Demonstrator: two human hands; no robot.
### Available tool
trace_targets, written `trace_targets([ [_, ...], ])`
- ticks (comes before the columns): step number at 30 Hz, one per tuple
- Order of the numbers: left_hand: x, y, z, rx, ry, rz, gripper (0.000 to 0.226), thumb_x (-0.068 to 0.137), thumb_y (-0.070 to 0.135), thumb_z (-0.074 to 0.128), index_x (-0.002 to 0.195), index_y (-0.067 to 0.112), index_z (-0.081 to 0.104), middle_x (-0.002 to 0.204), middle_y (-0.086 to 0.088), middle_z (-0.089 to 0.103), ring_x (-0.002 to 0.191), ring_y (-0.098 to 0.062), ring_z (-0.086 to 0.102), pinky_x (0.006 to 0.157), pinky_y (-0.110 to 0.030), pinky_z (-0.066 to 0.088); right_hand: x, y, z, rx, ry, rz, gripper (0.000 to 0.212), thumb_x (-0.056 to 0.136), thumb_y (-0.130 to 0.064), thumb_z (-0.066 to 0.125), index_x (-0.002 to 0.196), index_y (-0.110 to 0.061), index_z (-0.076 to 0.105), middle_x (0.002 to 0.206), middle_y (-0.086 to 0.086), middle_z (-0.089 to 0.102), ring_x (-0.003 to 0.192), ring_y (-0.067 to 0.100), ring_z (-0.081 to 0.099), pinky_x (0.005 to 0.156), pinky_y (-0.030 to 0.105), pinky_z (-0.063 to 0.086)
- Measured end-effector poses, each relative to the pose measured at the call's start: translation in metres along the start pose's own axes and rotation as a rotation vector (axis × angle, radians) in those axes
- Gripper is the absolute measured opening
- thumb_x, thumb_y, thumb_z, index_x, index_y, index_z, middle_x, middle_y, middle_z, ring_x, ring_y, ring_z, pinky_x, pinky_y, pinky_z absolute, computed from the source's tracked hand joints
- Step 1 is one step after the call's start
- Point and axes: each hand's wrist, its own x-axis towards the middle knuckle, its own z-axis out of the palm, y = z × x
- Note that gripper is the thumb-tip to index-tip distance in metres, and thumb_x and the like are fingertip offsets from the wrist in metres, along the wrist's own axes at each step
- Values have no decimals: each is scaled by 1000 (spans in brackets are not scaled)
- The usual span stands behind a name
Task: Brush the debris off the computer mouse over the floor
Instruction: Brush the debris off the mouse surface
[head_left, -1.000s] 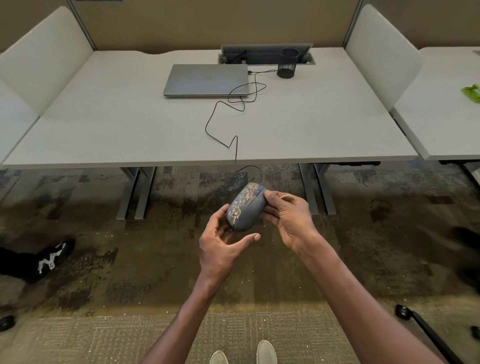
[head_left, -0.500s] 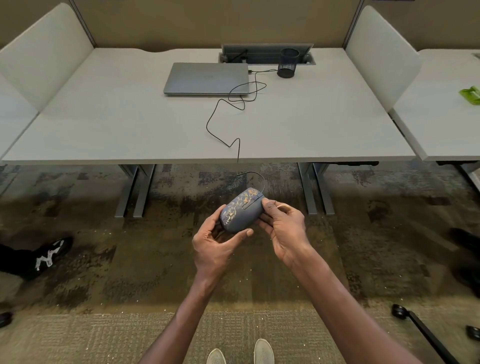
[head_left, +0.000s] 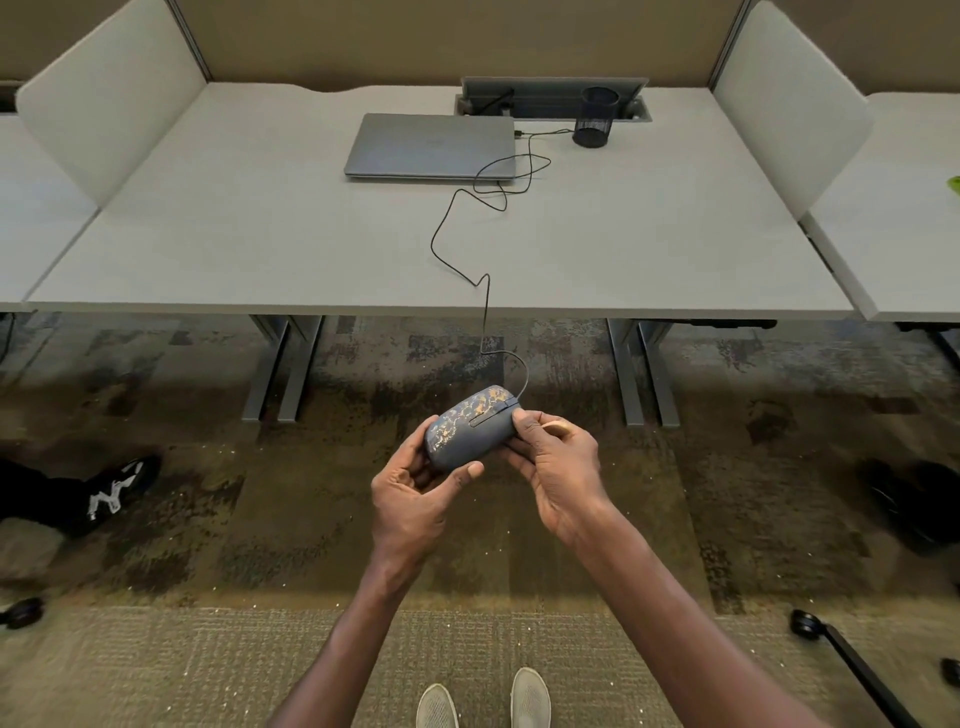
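Note:
A dark grey wired computer mouse (head_left: 470, 430) speckled with yellowish debris is held over the patterned carpet floor (head_left: 208, 519), in front of the desk. My left hand (head_left: 415, 493) cups its rear end from below, thumb along the near side. My right hand (head_left: 558, 467) pinches the front end, thumb by the scroll wheel. The mouse lies nearly sideways, top facing up. Its black cable (head_left: 485, 317) climbs over the desk edge to a closed grey laptop (head_left: 431, 145).
The grey desk (head_left: 260, 249) has white side dividers and a black mesh pen cup (head_left: 595, 122). Desk legs (head_left: 280, 374) stand ahead. Another person's black shoe (head_left: 111, 488) is at left. Chair casters (head_left: 805, 623) sit at right. My shoes (head_left: 483, 699) are below.
The mouse has rotated from nearly upright to lying sideways. Both hands shifted slightly left and lower, and my left hand closed in under the mouse's rear.

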Motion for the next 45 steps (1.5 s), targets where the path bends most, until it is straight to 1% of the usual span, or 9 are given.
trace_targets([
  [9, 2, 3, -17, -2, -17, -39, 73, 66, 12, 83, 134, 19, 57, 114, 17, 76, 110, -5, 71, 86, -14, 55, 5, 2, -8, -104, -66, 21, 21, 103, -9, 54, 120, 4, 58, 103, 22, 73, 93, 29, 76, 84, 37, 63],
  [13, 0, 3, -25, 10, -36, -55, 73, 64, 13, 85, 131, 22, 58, 114, 8, 76, 112, -8, 70, 86, -16, 56, 9, -7, -29, -432, -79, -49, 26, 106, -13, 48, 129, -4, 55, 90, 15, 76, 73, 19, 74, 65, 26, 61],
  [17, -1, 2, -29, 19, -45, -59, 77, 62, 14, 86, 133, 18, 58, 120, 3, 72, 112, -11, 71, 89, -21, 58, 9, -22, -42, -961, -76, -271, 33, 103, -31, 54, 133, -20, 64, 68, -9, 64, 47, -9, 55, 45, 7, 41],
  [22, -1, -2, -29, 40, -58, -70, 79, 60, 13, 88, 134, 13, 59, 121, -4, 72, 112, -17, 72, 91, -25, 59, -6, -45, -37, -1264, -68, -538, 34, 100, -34, 59, 133, -27, 65, 99, -6, 59, 87, 5, 56, 69, 15, 42],
  [27, -1, 0, -25, 63, -74, -57, 77, 58, 16, 90, 129, 21, 61, 119, -3, 73, 108, -14, 73, 87, -23, 59, -31, -66, -18, -1209, -44, -801, 16, 93, -14, 69, 108, -10, 73, 98, 0, 69, 84, 0, 62, 69, 5, 50],
  [29, -1, 1, -24, 77, -84, -57, 78, 57, 17, 91, 129, 22, 61, 119, -3, 73, 108, -13, 73, 87, -23, 59, -42, -73, -8, -1154, -90, -868, 11, 91, -15, 73, 101, -12, 74, 91, -3, 73, 78, 0, 66, 68, 10, 55],
  [32, 0, 2, -23, 90, -91, -60, 82, 58, 18, 92, 133, 17, 61, 120, -4, 72, 108, -13, 73, 87, -25, 60, -54, -76, 10, -1111, -212, -869, 13, 90, -18, 73, 100, -11, 73, 88, -4, 73, 78, 6, 70, 67, 19, 59],
  [39, 4, 1, -20, 82, -90, -86, 77, 66, 2, 91, 136, 10, 60, 120, -9, 74, 109, -19, 73, 93, -33, 59, -60, -61, 42, -1139, -392, -855, 14, 90, -15, 75, 102, -8, 73, 87, -2, 73, 76, 5, 69, 66, 15, 56],
  [45, 2, 4, -19, 114, -95, -92, 60, 68, 17, 91, 118, -3, 65, 81, 0, 75, 78, -12, 72, 72, -27, 58, -54, -46, 59, -1273, -436, -878, 14, 91, -18, 73, 90, -5, 70, 77, 4, 70, 66, 16, 65, 60, 36, 56],
])
